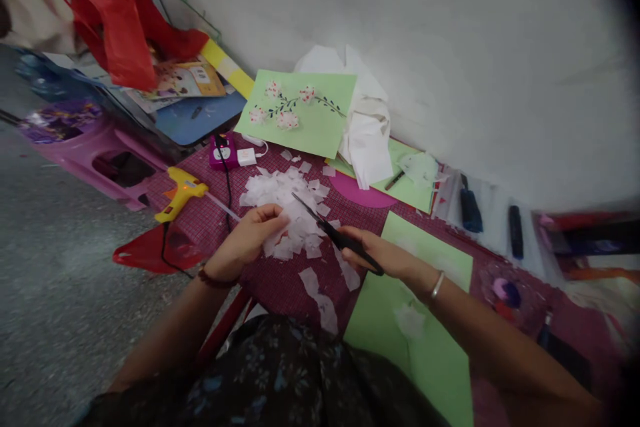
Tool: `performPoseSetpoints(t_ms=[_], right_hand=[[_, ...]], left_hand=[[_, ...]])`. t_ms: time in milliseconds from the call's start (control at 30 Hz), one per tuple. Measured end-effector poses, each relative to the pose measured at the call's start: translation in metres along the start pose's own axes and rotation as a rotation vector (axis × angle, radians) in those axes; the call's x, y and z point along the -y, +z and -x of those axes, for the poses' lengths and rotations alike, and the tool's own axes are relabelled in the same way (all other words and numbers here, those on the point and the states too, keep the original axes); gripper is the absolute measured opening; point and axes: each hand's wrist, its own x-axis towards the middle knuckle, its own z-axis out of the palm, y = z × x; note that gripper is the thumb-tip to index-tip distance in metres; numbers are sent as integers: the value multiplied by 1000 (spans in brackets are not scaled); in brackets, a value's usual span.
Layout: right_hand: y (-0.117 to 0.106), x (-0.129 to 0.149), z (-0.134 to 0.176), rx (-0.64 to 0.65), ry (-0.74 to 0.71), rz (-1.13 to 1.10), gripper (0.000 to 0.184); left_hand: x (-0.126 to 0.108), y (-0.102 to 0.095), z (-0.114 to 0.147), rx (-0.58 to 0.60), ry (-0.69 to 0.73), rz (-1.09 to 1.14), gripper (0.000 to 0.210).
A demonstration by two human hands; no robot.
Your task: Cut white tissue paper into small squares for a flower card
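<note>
My right hand (367, 250) is closed round the handles of black scissors (320, 220). Their blades stand slightly apart and point up and left over a heap of small cut white paper pieces (283, 187). At the left side of the heap, my left hand (255, 237) pinches a piece of white paper (277, 238) between thumb and fingers; it blends partly with the heap behind. Longer white paper strips (320, 300) lie on the table just below the heap.
A yellow glue gun (183, 193) rests at the table's left edge, its cord hanging down. Behind the heap are a purple power adapter (223, 152) and a green card with paper flowers (310, 133). Another green sheet (370, 320) lies under my right forearm. A pink stool (100, 153) stands left.
</note>
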Motion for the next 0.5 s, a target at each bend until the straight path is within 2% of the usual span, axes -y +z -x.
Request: performPoseSetpoints(t_ms=[100, 233, 500], right_hand=[[-4, 3, 3, 24, -68, 74, 74], [-7, 1, 7, 59, -66, 159, 71], [-5, -5, 1, 82, -112, 205, 64]], left_hand=[[0, -1, -3, -76, 61, 32, 29], [-1, 0, -9, -107, 102, 36, 26], [-1, 7, -14, -96, 41, 25, 22]])
